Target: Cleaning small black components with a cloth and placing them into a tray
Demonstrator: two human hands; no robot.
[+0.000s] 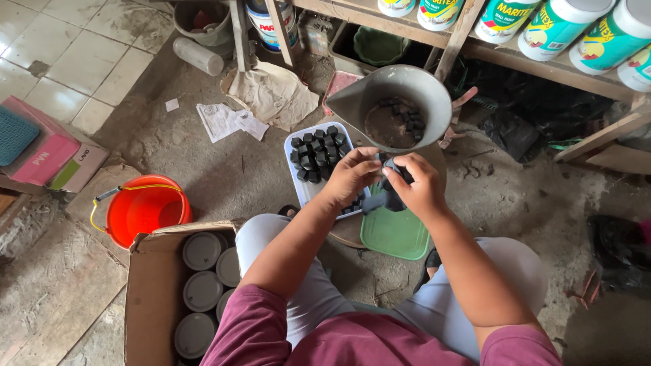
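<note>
Holding a small black cap (395,177) between them, the left hand (350,176) and right hand (422,186) meet just below the grey scoop-shaped jug (400,102), fingers curled closed around the piece. Left of the jug, a white tray (302,190) carries rows of similar black caps; a green lid (397,234) lies below the jug. Working well here probably means pinching the cap squarely and keeping both hands over the tray, so a dropped piece lands there.

Both bare forearms reach forward and converge; the left hand (349,175) and right hand (415,184) meet, fingers curled (each grip pinched shut).
</note>
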